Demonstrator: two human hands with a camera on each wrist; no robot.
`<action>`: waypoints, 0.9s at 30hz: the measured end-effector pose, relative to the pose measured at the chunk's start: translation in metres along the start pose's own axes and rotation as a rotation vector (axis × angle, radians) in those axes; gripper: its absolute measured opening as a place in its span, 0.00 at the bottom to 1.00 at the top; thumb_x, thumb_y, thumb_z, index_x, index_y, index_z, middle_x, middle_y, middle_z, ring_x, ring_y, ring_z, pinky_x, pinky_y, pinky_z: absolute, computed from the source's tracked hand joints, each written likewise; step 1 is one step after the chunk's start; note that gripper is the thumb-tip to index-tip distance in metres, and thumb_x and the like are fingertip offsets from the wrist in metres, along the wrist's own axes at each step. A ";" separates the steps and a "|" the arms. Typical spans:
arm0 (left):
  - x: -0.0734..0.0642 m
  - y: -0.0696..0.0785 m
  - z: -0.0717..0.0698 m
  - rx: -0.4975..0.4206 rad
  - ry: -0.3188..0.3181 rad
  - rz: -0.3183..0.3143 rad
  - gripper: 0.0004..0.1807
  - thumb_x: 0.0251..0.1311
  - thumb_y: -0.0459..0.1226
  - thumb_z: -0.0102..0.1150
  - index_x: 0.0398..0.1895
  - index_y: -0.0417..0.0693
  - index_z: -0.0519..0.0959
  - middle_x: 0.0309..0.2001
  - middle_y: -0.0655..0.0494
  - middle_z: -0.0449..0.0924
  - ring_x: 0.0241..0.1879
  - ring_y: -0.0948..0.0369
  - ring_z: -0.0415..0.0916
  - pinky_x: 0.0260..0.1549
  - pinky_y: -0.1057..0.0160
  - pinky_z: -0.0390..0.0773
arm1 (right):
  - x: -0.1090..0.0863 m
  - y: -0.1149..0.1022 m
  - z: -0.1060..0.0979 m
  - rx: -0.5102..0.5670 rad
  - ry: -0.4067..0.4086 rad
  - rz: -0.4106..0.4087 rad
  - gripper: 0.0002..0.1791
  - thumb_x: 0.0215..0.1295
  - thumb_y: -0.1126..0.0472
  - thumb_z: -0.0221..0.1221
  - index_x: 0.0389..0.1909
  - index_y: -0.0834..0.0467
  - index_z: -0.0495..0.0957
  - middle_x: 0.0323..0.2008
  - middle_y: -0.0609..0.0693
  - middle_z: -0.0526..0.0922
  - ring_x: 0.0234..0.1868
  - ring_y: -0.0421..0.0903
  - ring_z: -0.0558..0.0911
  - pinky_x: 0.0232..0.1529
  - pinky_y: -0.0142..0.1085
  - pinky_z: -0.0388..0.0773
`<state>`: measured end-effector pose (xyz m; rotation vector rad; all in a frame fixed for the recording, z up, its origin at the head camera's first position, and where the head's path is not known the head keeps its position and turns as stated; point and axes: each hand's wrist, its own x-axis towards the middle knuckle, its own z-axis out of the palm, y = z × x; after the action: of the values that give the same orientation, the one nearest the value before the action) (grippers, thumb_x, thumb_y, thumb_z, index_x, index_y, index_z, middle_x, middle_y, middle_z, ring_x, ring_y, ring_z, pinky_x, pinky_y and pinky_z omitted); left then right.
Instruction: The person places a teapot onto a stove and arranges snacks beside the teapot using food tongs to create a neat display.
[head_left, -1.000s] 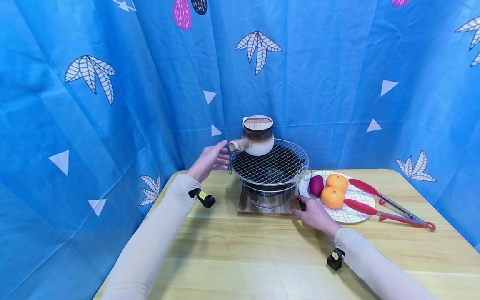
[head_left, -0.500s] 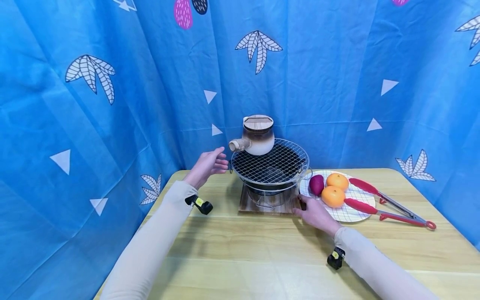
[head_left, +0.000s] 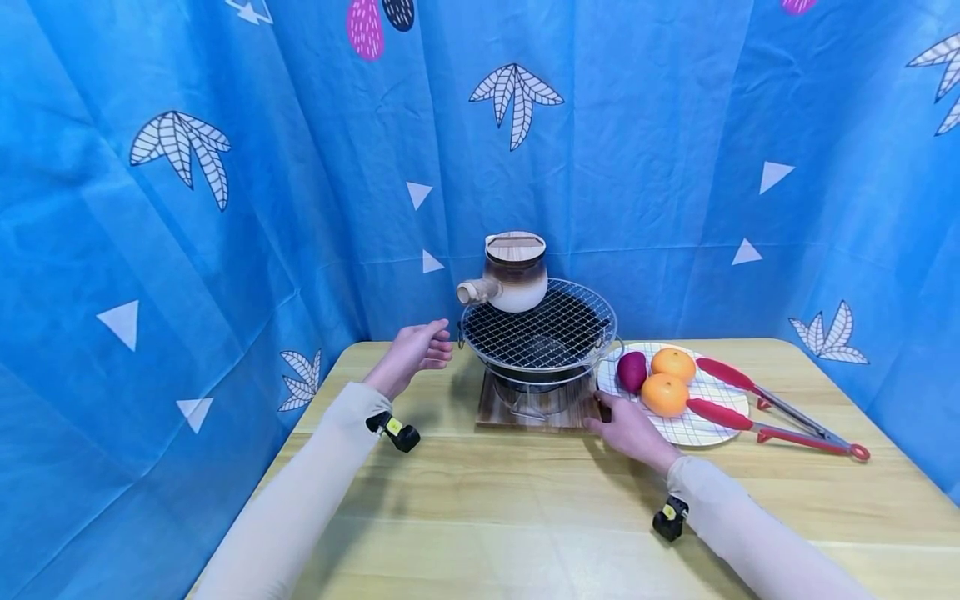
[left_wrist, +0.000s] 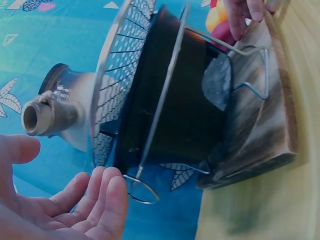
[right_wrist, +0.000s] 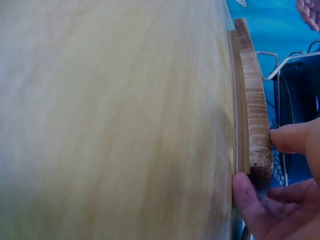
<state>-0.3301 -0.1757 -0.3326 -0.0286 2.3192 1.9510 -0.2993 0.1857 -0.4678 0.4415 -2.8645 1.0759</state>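
My left hand hovers at the left of a round tabletop grill, its fingers loosely bent and holding nothing. In the left wrist view its fingertips are close to the wire ring handle; whether they touch it is unclear. The grill's wire rack carries a clay pot with a wooden lid and a side handle pointing left. Beneath the grill lies a brown wooden board. My right hand holds the board's right end, thumb and fingers around its corner.
A checked plate beside the right hand bears two orange fruits and a purple one. Red-tipped tongs rest partly on the plate and on the wooden table. Blue patterned curtains stand behind and at the sides.
My left hand has sunk from beside the pot handle to beside the grill's rim, moving slightly back toward me. The right hand, board, grill and pot look unmoved.
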 end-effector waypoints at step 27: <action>-0.013 -0.055 0.011 0.037 0.010 -0.039 0.17 0.71 0.43 0.54 0.50 0.36 0.77 0.36 0.53 0.80 0.39 0.55 0.81 0.42 0.58 0.85 | 0.000 0.001 0.001 -0.024 0.003 0.002 0.38 0.66 0.55 0.63 0.70 0.71 0.64 0.65 0.71 0.72 0.41 0.51 0.81 0.54 0.51 0.79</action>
<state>-0.3119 -0.1753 -0.3870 -0.0801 2.3420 1.8937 -0.2999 0.1861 -0.4690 0.4358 -2.8722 1.0408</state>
